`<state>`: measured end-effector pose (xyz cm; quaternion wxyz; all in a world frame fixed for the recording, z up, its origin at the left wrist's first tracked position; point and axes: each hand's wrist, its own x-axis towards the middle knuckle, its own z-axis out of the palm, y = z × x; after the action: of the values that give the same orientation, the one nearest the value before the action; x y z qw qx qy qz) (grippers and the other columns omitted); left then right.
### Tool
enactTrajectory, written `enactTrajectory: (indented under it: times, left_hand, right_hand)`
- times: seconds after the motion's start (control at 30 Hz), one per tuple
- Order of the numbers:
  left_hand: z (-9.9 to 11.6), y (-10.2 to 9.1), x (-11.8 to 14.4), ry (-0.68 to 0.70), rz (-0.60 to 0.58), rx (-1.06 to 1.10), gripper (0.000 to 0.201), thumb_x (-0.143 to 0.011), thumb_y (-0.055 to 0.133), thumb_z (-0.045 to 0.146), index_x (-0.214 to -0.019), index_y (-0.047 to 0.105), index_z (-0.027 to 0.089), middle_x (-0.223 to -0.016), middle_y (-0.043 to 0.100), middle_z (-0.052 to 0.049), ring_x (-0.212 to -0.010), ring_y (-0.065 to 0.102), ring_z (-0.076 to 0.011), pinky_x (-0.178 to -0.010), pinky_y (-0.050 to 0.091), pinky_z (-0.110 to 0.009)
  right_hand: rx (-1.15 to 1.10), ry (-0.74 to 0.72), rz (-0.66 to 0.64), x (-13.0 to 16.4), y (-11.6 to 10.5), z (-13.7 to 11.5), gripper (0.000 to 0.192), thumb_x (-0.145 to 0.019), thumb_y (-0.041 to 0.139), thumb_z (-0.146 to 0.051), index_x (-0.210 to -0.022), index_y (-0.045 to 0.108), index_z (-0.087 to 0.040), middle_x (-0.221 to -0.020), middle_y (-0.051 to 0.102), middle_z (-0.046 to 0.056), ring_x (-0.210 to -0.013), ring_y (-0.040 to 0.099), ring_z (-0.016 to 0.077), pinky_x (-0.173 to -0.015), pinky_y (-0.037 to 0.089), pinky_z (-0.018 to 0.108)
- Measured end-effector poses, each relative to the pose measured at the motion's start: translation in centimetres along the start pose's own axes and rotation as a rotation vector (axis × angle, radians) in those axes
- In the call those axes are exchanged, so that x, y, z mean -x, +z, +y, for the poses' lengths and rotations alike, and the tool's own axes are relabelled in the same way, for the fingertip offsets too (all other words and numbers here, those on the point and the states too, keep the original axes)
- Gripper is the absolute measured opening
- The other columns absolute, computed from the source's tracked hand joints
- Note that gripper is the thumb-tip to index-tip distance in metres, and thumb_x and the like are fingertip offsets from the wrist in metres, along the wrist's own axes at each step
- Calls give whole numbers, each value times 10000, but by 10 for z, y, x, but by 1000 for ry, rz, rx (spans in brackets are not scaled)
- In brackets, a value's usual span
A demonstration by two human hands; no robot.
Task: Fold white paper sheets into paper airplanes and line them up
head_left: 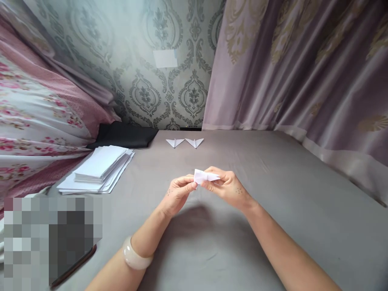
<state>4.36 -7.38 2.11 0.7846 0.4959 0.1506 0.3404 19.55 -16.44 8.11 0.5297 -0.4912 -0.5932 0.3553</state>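
- Both hands, left hand (177, 193) and right hand (226, 186), pinching one folded paper piece (203, 176).
- Two finished paper folds (184, 142) beyond, side by side.
- One paper stack (98, 169) at left.

Left hand (177, 193), right hand (227, 186) pinch folded paper (203, 176).

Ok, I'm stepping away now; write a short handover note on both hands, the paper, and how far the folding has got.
Left hand: pinching the left end of the folded paper piece above the grey table.
Right hand: gripping the same piece from the right.
Done: two folded paper shapes lie side by side at the far edge, near the wall.
Left: the piece in hand looks only partly folded; a stack of white sheets waits at far left, beside a black cloth.
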Motion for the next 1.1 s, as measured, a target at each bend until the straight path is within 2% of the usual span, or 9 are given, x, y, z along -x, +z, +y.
enactTrajectory:
  times: [0.07,0.17,0.27,0.37,0.53,0.73,0.87,0.97,1.1]
  left_hand:
    - [0,-3,-1,-26,19,-1,85,-717,785,289,-734,755,211,-750,656,-18,-787,546,-137,-768,408,-273]
    - [-1,-6,-4,-92,80,-18,129,-693,800,309,-742,754,199,-682,625,-7,-674,490,-103,-687,394,-244]
    - [-5,-8,-8,-114,161,-50,162,-679,807,321,-767,750,198,-754,641,-14,-668,481,-96,-665,394,-231]
    - [-10,-9,-9,-125,214,-124,214,-700,787,369,-815,745,193,-812,644,-22,-700,494,-104,-649,392,-220]
    - [-13,-11,-9,-171,243,-252,303,-708,764,442,-753,730,145,-682,594,-19,-657,471,-108,-599,352,-213]
    - [-11,-7,-8,-190,104,-307,277,-739,737,411,-662,710,146,-710,640,-40,-684,483,-124,-640,369,-233]
    - [-13,-2,-8,-43,156,-510,246,-714,747,405,-706,732,160,-688,617,-26,-712,494,-142,-682,387,-251]
    - [-14,0,-9,-162,182,-527,299,-752,698,454,-778,735,159,-717,628,-24,-675,491,-129,-634,383,-240]
    - [-16,-4,-10,-294,134,-432,333,-775,663,475,-794,718,147,-744,635,-30,-649,480,-113,-596,368,-224]
  right_hand:
    - [-29,55,9,-5,2,6,192,-826,637,-395,-810,680,-208,-810,616,-3,-766,585,138,-697,470,265]
    - [-31,179,158,-12,7,18,271,-790,660,-416,-653,619,-186,-629,504,-38,-599,473,101,-568,386,241]
    - [-75,279,360,-18,16,36,413,-729,694,-435,-470,506,-174,-522,402,-43,-531,372,88,-503,299,244]
    - [-169,339,457,-23,25,52,390,-678,717,-437,-455,542,-170,-462,379,-46,-513,351,92,-500,284,251]
    - [-240,355,431,-23,29,62,337,-661,726,-429,-498,610,-158,-481,477,-28,-525,382,95,-528,314,254]
    - [-368,368,272,-17,22,62,308,-721,720,-464,-797,758,-168,-592,600,-4,-603,488,114,-589,340,259]
    - [-478,423,361,-18,22,70,296,-669,765,-449,-701,760,-155,-583,599,8,-601,478,108,-577,324,255]
    - [-502,474,468,-21,21,79,299,-633,784,-442,-681,758,-149,-566,601,9,-567,451,97,-557,308,256]
    - [-492,482,527,-23,18,85,292,-613,788,-432,-681,754,-150,-602,631,18,-584,474,109,-557,312,261]
